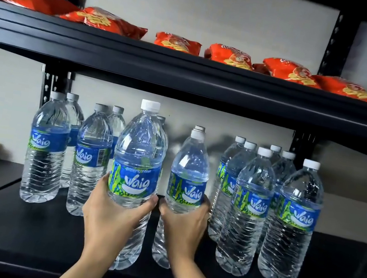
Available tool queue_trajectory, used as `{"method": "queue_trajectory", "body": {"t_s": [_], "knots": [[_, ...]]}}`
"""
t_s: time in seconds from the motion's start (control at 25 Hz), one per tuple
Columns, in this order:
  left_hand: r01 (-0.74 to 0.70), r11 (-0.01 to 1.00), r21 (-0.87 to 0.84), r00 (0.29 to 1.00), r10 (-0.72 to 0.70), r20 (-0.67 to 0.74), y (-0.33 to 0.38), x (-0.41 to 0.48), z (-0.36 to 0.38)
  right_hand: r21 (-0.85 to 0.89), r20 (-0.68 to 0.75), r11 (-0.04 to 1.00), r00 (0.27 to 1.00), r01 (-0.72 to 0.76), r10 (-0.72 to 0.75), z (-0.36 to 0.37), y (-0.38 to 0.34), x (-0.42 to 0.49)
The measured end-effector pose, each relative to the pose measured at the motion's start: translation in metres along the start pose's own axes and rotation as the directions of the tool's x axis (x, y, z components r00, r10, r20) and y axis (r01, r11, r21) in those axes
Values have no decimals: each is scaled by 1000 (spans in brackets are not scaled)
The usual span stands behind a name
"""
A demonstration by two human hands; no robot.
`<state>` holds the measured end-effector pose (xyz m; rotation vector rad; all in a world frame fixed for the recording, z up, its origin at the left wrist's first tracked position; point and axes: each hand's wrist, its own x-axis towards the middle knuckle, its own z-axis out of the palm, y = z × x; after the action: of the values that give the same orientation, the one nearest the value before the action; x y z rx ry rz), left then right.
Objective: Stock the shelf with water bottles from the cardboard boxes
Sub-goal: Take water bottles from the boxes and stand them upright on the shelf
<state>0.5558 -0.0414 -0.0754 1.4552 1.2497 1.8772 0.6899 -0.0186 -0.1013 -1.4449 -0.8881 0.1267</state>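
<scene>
Shelf [19, 228] of black metal carries upright rows of water bottles [249, 204], while at its front edge the left hand [112, 219] wraps one bottle [137, 155] and the right hand [184, 225] wraps a neighbouring bottle [188, 175] just beside it.

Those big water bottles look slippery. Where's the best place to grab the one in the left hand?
Probably at the waist under the label, from the front, as the left hand does on its bottle. The body narrows and is ribbed there, it stands upright, and other bottles crowd behind it.
</scene>
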Motion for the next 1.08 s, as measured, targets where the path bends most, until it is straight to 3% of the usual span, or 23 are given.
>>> {"method": "queue_trajectory", "body": {"t_s": [0.24, 0.44, 0.84, 1.08], "knots": [[-2, 1000, 19, 1000, 2, -10, -7, 1, 1, -7, 22, 997, 997, 71, -71, 4, 13, -5], [15, 1000, 3, 1000, -15, 3, -5, -2, 4, -59, 108, 998, 994, 29, -23, 0, 28, -8], [25, 1000, -16, 999, -24, 23, 0, -4, 10, 21, 54, 1000, 998, 16, -17, 4, 27, -8], [29, 999, -31, 1000, -29, 11, -2, 1, 11, 15, 125, 998, 991, 54, -56, 1, 35, -7]]}}
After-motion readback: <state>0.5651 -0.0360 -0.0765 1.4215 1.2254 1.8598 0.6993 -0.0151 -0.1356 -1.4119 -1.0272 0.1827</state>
